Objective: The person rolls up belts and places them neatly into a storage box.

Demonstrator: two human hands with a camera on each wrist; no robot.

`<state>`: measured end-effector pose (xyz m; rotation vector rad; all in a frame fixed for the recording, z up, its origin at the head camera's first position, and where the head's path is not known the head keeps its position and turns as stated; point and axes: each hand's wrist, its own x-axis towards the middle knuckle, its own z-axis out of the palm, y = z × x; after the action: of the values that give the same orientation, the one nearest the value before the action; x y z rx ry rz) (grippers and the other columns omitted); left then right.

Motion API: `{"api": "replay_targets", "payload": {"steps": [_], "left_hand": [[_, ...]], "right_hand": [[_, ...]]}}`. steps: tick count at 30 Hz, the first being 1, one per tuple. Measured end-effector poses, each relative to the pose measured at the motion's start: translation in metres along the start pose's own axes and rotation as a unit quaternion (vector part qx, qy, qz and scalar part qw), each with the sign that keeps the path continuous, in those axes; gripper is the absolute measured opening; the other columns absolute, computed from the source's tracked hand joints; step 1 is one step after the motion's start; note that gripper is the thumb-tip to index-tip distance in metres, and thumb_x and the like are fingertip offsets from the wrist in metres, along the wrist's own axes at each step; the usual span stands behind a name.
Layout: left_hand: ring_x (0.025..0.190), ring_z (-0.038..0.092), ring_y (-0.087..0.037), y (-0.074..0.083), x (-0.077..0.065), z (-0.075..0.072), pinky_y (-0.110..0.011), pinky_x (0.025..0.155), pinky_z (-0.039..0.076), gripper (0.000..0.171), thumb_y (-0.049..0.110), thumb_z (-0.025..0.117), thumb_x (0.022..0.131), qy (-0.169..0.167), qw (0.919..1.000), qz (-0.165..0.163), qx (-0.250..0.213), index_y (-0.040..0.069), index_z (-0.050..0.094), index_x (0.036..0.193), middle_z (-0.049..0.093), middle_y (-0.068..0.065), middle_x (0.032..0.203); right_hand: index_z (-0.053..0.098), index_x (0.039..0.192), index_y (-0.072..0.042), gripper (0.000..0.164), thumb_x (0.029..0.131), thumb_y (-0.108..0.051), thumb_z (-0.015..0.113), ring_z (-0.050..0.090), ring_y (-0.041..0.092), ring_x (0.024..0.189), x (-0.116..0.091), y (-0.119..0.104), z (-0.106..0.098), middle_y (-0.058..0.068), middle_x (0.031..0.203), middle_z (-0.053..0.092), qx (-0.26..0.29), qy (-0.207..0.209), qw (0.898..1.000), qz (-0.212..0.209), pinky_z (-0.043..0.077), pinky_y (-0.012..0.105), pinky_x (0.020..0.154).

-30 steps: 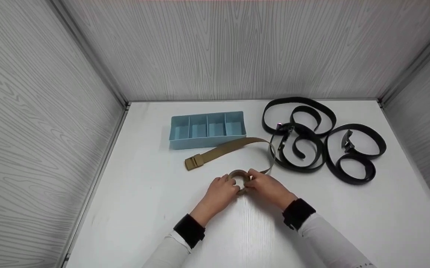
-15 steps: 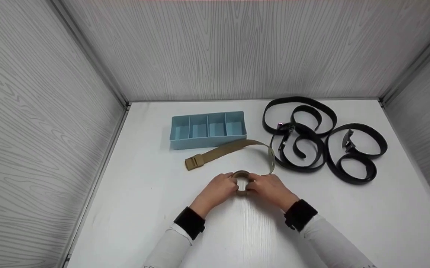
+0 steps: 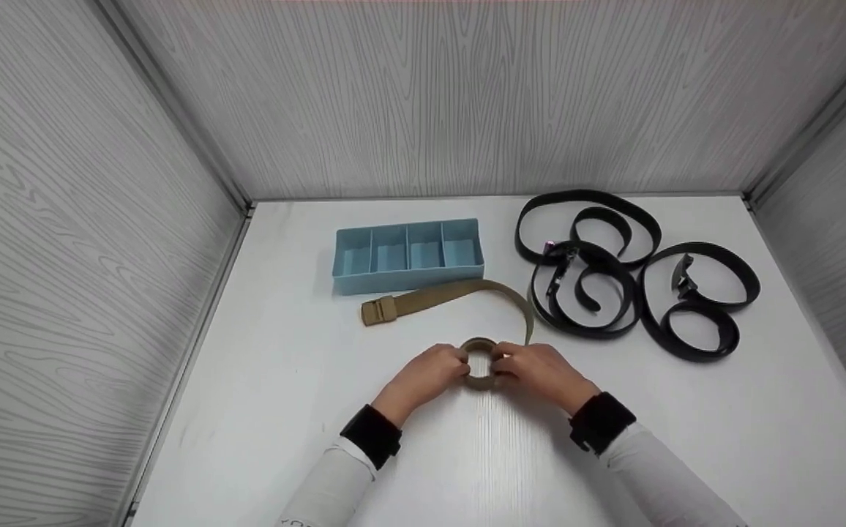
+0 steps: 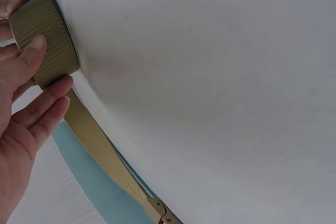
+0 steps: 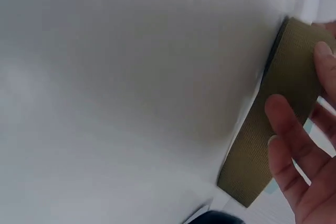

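Observation:
A tan webbing belt (image 3: 438, 295) lies on the white table, with one end wound into an upright coil (image 3: 479, 383). My left hand (image 3: 427, 375) holds the coil's left side, thumb on its outer face in the left wrist view. On the opposite side, my right hand (image 3: 540, 372) grips the coil where the loose strap leaves it. From there the strap curves up and round to the left. It ends in a tan buckle (image 3: 378, 310). In the right wrist view, fingertips (image 5: 281, 109) press on the outer strap.
A pale blue tray (image 3: 408, 281) with several compartments stands just behind the strap. Several black belts (image 3: 699, 356), loosely looped with metal buckles, lie to the right. Wood-grain panels (image 3: 423, 95) enclose the table at the back and both sides.
The coil and both hands have shifted slightly right. The loose strap's curve has drawn in to the left, its twist has flattened, and the buckle has slid a little up and left.

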<state>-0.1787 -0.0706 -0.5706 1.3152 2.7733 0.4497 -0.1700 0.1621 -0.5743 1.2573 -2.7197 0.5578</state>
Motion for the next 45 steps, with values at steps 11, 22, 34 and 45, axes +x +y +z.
{"api": "replay_targets", "payload": {"steps": [11,22,34,45], "left_hand": [[0.064,0.054,-0.011,0.017,0.0,-0.001,-0.026,0.06,0.046,0.009,0.016,0.07,0.089,-0.001,0.9931,-0.008,0.117,0.016,0.075,0.081,0.063,0.002,0.084],[0.067,0.053,-0.013,0.008,0.004,-0.001,-0.027,0.062,0.045,0.011,0.009,0.067,0.089,-0.01,0.9949,-0.008,0.1,0.013,0.073,0.08,0.065,0.003,0.085],[0.065,0.046,-0.011,0.011,0.011,-0.004,-0.026,0.061,0.043,0.011,0.008,0.068,0.087,-0.011,0.9983,-0.001,0.058,0.011,0.073,0.078,0.061,0.001,0.083],[0.074,0.064,-0.015,0.008,0.009,0.006,-0.028,0.063,0.05,0.007,0.013,0.068,0.089,0.035,0.9909,0.016,0.129,0.016,0.074,0.088,0.067,0.006,0.101]], "right_hand": [[0.074,0.081,-0.017,0.008,0.084,-0.024,0.078,0.055,0.009,0.071,0.002,-0.005,0.005,-0.006,0.085,0.056,0.054,-0.004,0.999,0.003,0.047,0.027,0.062],[0.075,0.091,-0.014,0.006,0.086,-0.017,0.076,0.062,0.012,0.084,0.001,0.001,-0.001,-0.003,0.099,0.064,0.067,-0.021,0.997,0.016,0.051,0.031,0.072],[0.076,0.086,-0.016,0.006,0.084,-0.022,0.077,0.061,0.012,0.072,-0.001,0.002,0.005,-0.004,0.09,0.063,0.022,0.023,0.999,-0.003,0.049,0.029,0.061],[0.075,0.081,-0.017,0.011,0.082,-0.028,0.078,0.056,0.011,0.069,-0.003,0.004,0.004,-0.006,0.084,0.059,0.038,0.013,0.999,0.02,0.047,0.03,0.061]]}}
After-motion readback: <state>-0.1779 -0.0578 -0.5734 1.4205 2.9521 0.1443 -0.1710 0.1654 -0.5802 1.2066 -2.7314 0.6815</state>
